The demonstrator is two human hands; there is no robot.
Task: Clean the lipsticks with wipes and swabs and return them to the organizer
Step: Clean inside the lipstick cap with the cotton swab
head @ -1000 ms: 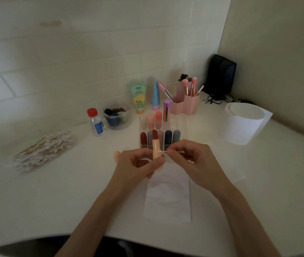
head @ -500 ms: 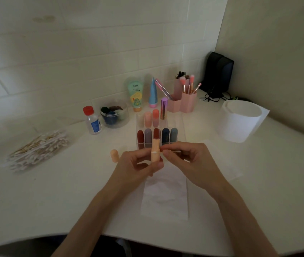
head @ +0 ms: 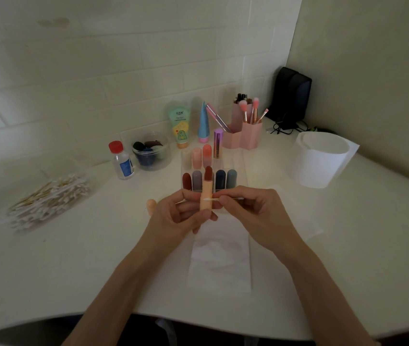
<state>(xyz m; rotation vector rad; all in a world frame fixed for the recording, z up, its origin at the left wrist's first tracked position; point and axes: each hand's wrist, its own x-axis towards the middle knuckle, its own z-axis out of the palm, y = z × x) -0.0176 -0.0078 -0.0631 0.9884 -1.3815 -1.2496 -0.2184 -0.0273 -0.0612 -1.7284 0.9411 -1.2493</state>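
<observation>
Curving white desk [head: 48,270], tiled wall [head: 98,58], organizer [head: 234,159]

Pink brush holder [head: 250,134] near black speaker [head: 292,93] (cornered).

swabs [head: 46,201] left of organizer [head: 208,171]

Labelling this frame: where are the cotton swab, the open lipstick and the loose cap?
cotton swab [head: 206,199]: head view, white tip.
open lipstick [head: 207,189]: head view, peach barrel.
loose cap [head: 151,204]: head view, rounded top.
</observation>
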